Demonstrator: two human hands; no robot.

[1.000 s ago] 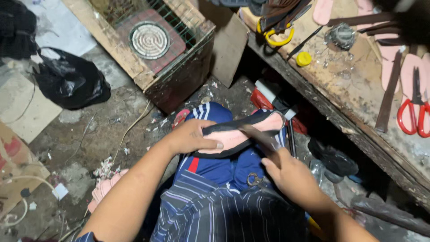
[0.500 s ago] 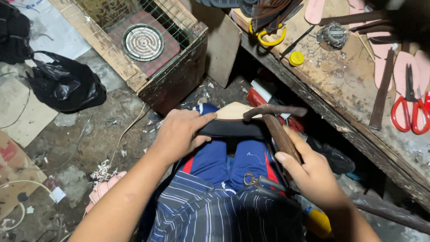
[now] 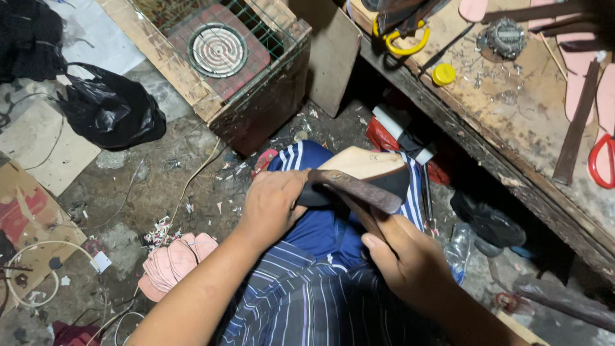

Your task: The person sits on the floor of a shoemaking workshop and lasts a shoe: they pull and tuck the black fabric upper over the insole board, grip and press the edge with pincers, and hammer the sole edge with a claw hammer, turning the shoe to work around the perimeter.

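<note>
Left hand (image 3: pixel 272 205) clamps shoe sole (image 3: pixel 362 165) on my knee; right hand (image 3: pixel 407 259) grips brown strap (image 3: pixel 355 187) — best kept taut, aligned.

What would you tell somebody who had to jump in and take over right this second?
Left hand: gripping the shoe sole at its near end, holding it on the lap.
Right hand: gripping the lower end of a dark strap that lies across the sole.
Done: the strap is laid over the sole's near edge; whether it is fixed there cannot be seen.
Left: a stack of pink soles waits on the floor to the left; red scissors and more straps lie on the workbench to the right.
</note>
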